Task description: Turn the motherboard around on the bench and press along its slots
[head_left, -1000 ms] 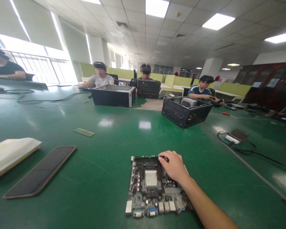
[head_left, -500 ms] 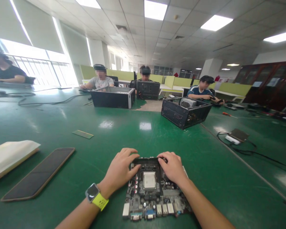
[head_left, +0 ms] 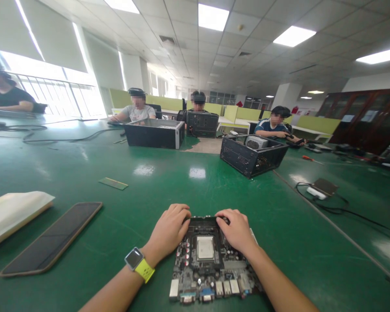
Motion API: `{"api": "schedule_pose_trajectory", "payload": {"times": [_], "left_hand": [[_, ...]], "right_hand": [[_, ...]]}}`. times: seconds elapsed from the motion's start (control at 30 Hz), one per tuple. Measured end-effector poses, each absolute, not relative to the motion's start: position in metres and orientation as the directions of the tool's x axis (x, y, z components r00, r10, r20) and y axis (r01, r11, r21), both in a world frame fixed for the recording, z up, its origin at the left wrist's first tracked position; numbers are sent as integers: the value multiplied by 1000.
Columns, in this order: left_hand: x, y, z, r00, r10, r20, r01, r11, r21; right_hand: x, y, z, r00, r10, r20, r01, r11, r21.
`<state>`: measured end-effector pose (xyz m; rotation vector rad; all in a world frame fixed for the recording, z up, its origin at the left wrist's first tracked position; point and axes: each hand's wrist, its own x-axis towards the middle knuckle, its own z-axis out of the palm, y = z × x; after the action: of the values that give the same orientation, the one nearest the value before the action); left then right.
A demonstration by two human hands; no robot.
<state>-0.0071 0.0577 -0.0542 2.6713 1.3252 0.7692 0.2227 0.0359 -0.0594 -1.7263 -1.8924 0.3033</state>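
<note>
A motherboard (head_left: 208, 271) lies flat on the green table (head_left: 143, 234), its ports facing me and a silver square chip (head_left: 205, 248) near its middle. My left hand (head_left: 170, 227) is closed at the board's far left corner, thumb and fingers around the end of a dark strip (head_left: 203, 221) along the far edge. At the far right corner my right hand (head_left: 235, 227) is closed on the same strip, thumb on the near side. A watch with a yellow band (head_left: 144, 269) is on my left wrist.
A phone (head_left: 53, 238) and a pale packet (head_left: 16, 214) lie at left, a green memory stick (head_left: 113, 183) farther in. Open computer cases (head_left: 154, 135) (head_left: 238, 156) stand across the table. Cables and a white plug (head_left: 316, 193) lie at right. Several people sit beyond.
My left thumb has moved from over the board up to the strip's left end, and the left fingers have drawn together. My right hand has barely shifted.
</note>
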Motion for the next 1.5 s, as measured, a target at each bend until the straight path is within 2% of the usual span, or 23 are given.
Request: {"api": "schedule_pose_trajectory", "payload": {"times": [0.13, 0.3, 0.4, 0.47, 0.53, 0.63, 0.77, 0.87, 1.0, 1.1, 1.17, 1.23, 1.33, 1.5], "left_hand": [[-8, 58, -54, 496, 770, 402, 725, -622, 297], [-10, 59, -54, 425, 766, 483, 708, -613, 350], [-12, 61, -53, 360, 754, 550, 707, -605, 366], [-12, 62, -51, 319, 745, 586, 713, -596, 370], [-13, 63, -50, 289, 739, 609, 720, -587, 371], [-13, 63, -50, 273, 739, 616, 732, -575, 366], [-15, 63, -51, 276, 751, 600, 745, -562, 360], [-18, 62, -51, 275, 759, 590, 754, -551, 357], [-21, 60, -51, 279, 772, 571, 765, -538, 354], [-22, 58, -52, 284, 789, 544, 772, -525, 359], [-22, 57, -51, 288, 801, 525, 780, -514, 357], [-21, 57, -51, 299, 810, 505, 788, -508, 348], [-24, 59, -50, 321, 818, 477, 802, -503, 322], [-53, 74, -43, 255, 850, 461, 896, -387, 217]], "right_hand": [[223, 37, -59, -11, 966, 260, 850, 145, -506], [207, 17, -35, -36, 923, 383, 884, 208, -419], [185, -11, -24, -275, 862, 427, 828, 438, -350], [167, -28, -28, -510, 750, 421, 724, 638, -262], [151, -37, -41, -685, 620, 384, 614, 774, -154], [138, -38, -63, -784, 541, 305, 548, 834, -70], [139, -32, -66, -806, 546, 229, 527, 838, -143], [148, -27, -50, -735, 643, 213, 589, 762, -268], [177, -7, -35, -433, 877, 209, 801, 481, -357], [215, 19, -38, -98, 976, 196, 940, 155, -303], [244, 34, -44, 126, 967, 220, 970, -74, -233], [267, 44, -50, 265, 932, 246, 956, -221, -191], [276, 49, -55, 307, 910, 279, 949, -269, -165], [246, 43, -59, 121, 939, 321, 986, -77, -149]]}}
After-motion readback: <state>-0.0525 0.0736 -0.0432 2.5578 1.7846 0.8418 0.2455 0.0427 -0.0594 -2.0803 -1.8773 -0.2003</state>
